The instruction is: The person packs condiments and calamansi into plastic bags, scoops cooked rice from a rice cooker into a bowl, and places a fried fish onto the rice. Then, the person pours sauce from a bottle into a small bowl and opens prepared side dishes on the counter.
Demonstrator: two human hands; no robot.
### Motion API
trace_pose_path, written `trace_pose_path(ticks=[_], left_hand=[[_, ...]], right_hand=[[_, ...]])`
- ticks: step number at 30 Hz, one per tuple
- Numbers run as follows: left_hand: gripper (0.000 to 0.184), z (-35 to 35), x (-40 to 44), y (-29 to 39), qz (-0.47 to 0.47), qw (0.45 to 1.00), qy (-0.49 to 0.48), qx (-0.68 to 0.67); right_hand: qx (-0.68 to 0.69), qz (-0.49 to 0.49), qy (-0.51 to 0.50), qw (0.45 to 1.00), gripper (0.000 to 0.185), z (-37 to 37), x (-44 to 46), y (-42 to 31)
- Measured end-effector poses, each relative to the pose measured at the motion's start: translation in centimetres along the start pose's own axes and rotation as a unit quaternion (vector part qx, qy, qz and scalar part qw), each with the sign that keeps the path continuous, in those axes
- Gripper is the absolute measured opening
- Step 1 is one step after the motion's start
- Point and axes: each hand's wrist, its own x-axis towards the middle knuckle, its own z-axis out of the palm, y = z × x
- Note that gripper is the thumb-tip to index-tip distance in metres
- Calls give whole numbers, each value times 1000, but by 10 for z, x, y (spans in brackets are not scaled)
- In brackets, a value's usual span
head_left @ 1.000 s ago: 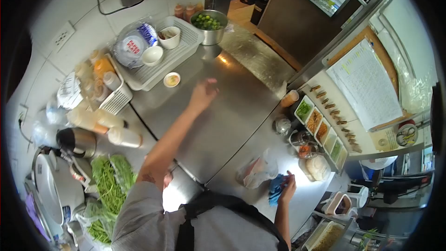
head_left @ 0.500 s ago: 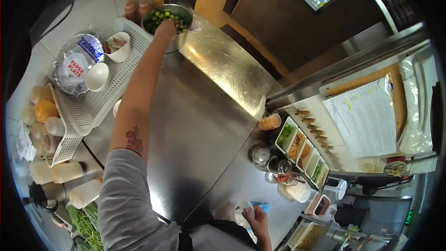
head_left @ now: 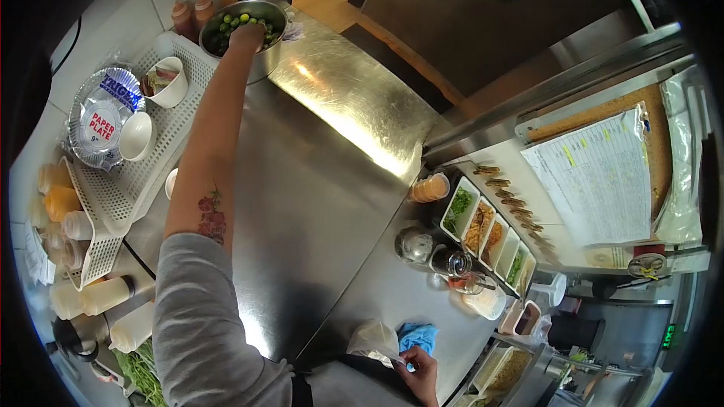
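My left hand reaches far out into a steel pot at the top left. Small green limes fill the pot around it, and its fingers are hidden among them. Close to my body, at the bottom, my right hand pinches the edge of a clear plastic bag. The bag's mouth looks partly spread, and what is inside cannot be made out. Just behind that hand a crumpled blue cloth lies on the steel counter.
At left, a white perforated basket holds wrapped paper plates and bowls. Squeeze bottles stand beside it. To the right are jars and a row of topping trays. Papers hang on a corkboard.
The view has shifted slightly. My left hand stays in the pot. By my right hand, the plastic bag is now spread wider and more of the blue cloth shows.
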Motion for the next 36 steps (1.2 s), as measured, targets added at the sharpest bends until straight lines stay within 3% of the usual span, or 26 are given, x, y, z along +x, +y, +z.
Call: trace_pose_path(ticks=[2,3,6,10,16,19,22,25,26,28,29,30,31,32,34,35,36], left_hand=[[24,-3,-5,-1,27,1000,-1,4],[24,-6,-6,-1,23,1000,-15,11],[26,-11,-7,1,31,998,-12,54],[27,-10,-12,-4,57,996,38,58],[26,-2,-9,-9,211,973,84,41],[29,-1,-4,-13,232,970,70,23],[21,0,-1,-10,180,981,62,-16],[20,-6,-12,-6,96,972,154,-146],[27,-8,-17,-4,84,952,240,-174],[30,-34,-44,13,90,859,385,-326],[29,-45,-62,20,113,797,325,-496],[37,-57,-82,31,165,672,258,-674],[35,-84,-137,52,134,633,212,-733],[47,-105,-190,61,147,615,156,-759],[45,-142,-316,107,142,557,63,-816],[40,-143,-372,120,183,502,-47,-844],[41,-141,-423,127,241,529,-152,-799]], right_hand=[[103,-73,66,990,18,5,3,-1],[155,-109,99,977,12,7,4,-1],[149,-95,107,978,13,7,5,-2],[17,-136,136,981,12,5,9,-8],[-26,-157,170,972,13,4,15,-23],[-51,-175,172,968,14,3,17,-31],[-49,-172,182,967,12,4,15,-35],[-1,-133,200,971,10,5,11,-25],[32,-110,211,971,10,8,13,-16],[91,-86,216,968,10,15,12,2],[117,-85,210,967,9,16,12,6],[103,-53,219,969,8,19,11,5],[147,-35,212,965,10,19,8,-12],[142,-48,199,968,11,19,6,-11],[225,-67,176,956,12,22,3,-10],[228,-79,179,954,12,22,0,-12],[249,-96,170,949,14,22,-4,-10]])
